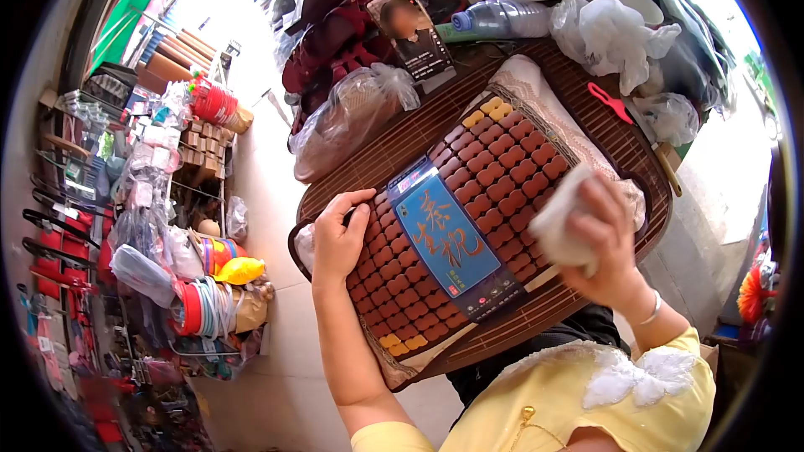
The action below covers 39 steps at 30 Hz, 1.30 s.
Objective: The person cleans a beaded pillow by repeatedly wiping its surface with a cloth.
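Between the left hand (pixel 342 233) and the right hand (pixel 593 234), one brown-tiled cushion (pixel 502 174) lies aslant on a slatted surface (pixel 368 161).
At the cushion's near-left edge, the left hand bends its fingers, though how tightly they close cannot be told; the right hand, blurred, holds one white cloth (pixel 554 224) over the opposite side, and one blue label (pixel 435 233) crosses the tiles between them, with one phone (pixel 410 37), one clear bottle (pixel 507 19) and one red-handled tool (pixel 609 102) beyond.
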Tool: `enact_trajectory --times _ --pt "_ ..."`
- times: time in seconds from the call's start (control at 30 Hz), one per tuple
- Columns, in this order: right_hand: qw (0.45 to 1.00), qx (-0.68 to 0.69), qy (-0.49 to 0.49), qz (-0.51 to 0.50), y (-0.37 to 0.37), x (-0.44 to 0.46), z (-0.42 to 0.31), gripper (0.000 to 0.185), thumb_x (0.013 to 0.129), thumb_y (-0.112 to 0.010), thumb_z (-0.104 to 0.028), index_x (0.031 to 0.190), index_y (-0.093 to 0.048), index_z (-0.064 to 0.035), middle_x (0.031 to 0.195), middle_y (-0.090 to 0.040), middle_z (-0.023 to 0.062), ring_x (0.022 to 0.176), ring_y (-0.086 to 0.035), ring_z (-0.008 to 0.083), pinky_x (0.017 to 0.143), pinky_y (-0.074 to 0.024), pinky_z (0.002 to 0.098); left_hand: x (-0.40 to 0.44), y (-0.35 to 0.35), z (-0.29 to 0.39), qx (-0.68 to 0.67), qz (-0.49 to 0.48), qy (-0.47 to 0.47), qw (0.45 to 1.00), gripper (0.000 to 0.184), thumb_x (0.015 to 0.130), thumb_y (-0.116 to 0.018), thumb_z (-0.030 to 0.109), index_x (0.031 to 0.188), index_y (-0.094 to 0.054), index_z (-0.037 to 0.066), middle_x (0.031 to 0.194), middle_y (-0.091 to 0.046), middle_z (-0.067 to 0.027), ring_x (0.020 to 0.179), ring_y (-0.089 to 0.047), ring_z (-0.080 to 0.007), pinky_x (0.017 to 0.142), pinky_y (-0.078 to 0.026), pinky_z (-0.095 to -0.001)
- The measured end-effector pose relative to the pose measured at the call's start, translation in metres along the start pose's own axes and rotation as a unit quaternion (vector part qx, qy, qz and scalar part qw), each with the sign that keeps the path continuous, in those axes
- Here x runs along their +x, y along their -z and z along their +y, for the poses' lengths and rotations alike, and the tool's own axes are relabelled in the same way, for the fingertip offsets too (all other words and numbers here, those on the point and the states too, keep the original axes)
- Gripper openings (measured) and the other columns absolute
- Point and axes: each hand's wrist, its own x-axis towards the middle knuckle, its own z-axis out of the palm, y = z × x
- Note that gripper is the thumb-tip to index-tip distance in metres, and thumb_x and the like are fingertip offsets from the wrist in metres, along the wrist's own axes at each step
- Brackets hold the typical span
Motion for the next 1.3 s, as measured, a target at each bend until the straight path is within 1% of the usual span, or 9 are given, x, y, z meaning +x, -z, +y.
enact_trajectory --times 0.17,0.43,0.67,0.8,0.9,1.1,1.17,1.27,1.3 --pt "0.987 0.088 -0.134 0.007 0.014 -0.003 0.031 0.061 0.066 -0.069 -0.007 0.125 -0.053 -0.0064 0.144 -0.047 0.0219 0.136 -0.039 0.0474 0.112 -0.0316 0.0531 0.002 0.0 0.002 0.025 -0.01 -0.023 0.999 0.026 0.093 -0.054 0.009 0.111 -0.069 -0.003 0.099 -0.07 -0.0064 0.09 -0.062 -0.0109 0.084 -0.047 -0.0244" --pt "0.993 0.042 0.073 -0.081 -0.012 0.03 -0.02 0.071 0.058 -0.08 -0.021 0.125 -0.057 -0.0151 0.141 -0.05 0.0168 0.134 -0.044 0.0439 0.11 -0.0368 0.0553 0.001 0.0 0.004 0.015 -0.004 -0.007 1.0 0.023 0.09 -0.058 0.009 0.107 -0.07 -0.001 0.103 -0.071 -0.0133 0.097 -0.066 -0.0225 0.089 -0.049 -0.0315" --pt "0.928 0.304 -0.208 -0.058 0.014 0.031 0.056 0.055 0.081 -0.064 -0.016 0.133 -0.052 -0.0058 0.143 -0.048 0.0143 0.129 -0.049 0.0254 0.106 -0.0385 0.0373 0.002 0.0 0.003 0.023 -0.011 -0.019 0.999 0.026 0.092 -0.054 0.009 0.109 -0.069 -0.003 0.099 -0.07 -0.0082 0.091 -0.063 -0.0132 0.085 -0.048 -0.0258" --pt "0.981 0.159 0.002 -0.111 0.021 0.046 0.045 0.064 0.071 -0.069 -0.015 0.133 -0.056 -0.0106 0.144 -0.048 0.0183 0.137 -0.041 0.0409 0.113 -0.0326 0.0503 0.001 -0.001 0.005 0.023 -0.002 -0.023 0.999 0.026 0.092 -0.054 0.009 0.109 -0.069 -0.003 0.1 -0.07 -0.0087 0.091 -0.063 -0.0133 0.085 -0.048 -0.0257" --pt "0.961 0.133 0.159 -0.184 0.012 0.054 0.032 0.069 0.066 -0.077 -0.022 0.132 -0.058 -0.0184 0.145 -0.049 0.0119 0.139 -0.04 0.0379 0.113 -0.033 0.0542 0.001 0.0 0.005 0.024 -0.008 -0.021 0.999 0.026 0.092 -0.054 0.009 0.109 -0.069 -0.003 0.1 -0.07 -0.0088 0.091 -0.063 -0.0137 0.085 -0.048 -0.0258" --pt "0.9 0.365 0.105 -0.213 -0.02 0.115 0.108 0.065 0.072 -0.072 -0.02 0.135 -0.057 -0.0128 0.147 -0.047 0.0135 0.138 -0.042 0.0319 0.113 -0.0353 0.0449 0.002 0.0 0.004 0.022 -0.002 -0.007 1.0 0.023 0.09 -0.058 0.01 0.106 -0.07 0.0 0.103 -0.071 -0.0122 0.098 -0.066 -0.0218 0.09 -0.049 -0.031" --pt "0.857 0.447 -0.074 -0.246 -0.036 0.13 0.133 0.06 0.077 -0.067 -0.02 0.135 -0.056 -0.0085 0.145 -0.049 0.0136 0.134 -0.045 0.0261 0.11 -0.0386 0.0387 0.002 0.0 0.001 0.012 -0.009 -0.002 1.0 0.023 0.09 -0.059 0.011 0.106 -0.07 0.0 0.103 -0.071 -0.0121 0.098 -0.066 -0.0216 0.091 -0.049 -0.0311" --pt "0.871 0.416 -0.067 -0.254 -0.045 0.138 0.153 0.056 0.08 -0.064 -0.018 0.135 -0.055 -0.0071 0.143 -0.05 0.0125 0.13 -0.048 0.0239 0.105 -0.0423 0.0361 0.002 0.001 0.005 0.021 -0.003 -0.002 1.0 0.022 0.09 -0.059 0.01 0.106 -0.07 0.0 0.102 -0.072 -0.0119 0.099 -0.066 -0.0214 0.09 -0.049 -0.0314" --pt "0.88 0.396 0.021 -0.259 -0.037 0.141 0.141 0.058 0.077 -0.066 -0.016 0.135 -0.056 -0.0088 0.142 -0.05 0.0134 0.13 -0.048 0.027 0.104 -0.0439 0.0391 0.002 0.0 0.006 0.023 -0.003 0.003 1.0 0.022 0.09 -0.059 0.01 0.105 -0.07 0.0 0.102 -0.072 -0.0118 0.099 -0.066 -0.0214 0.09 -0.049 -0.0315"
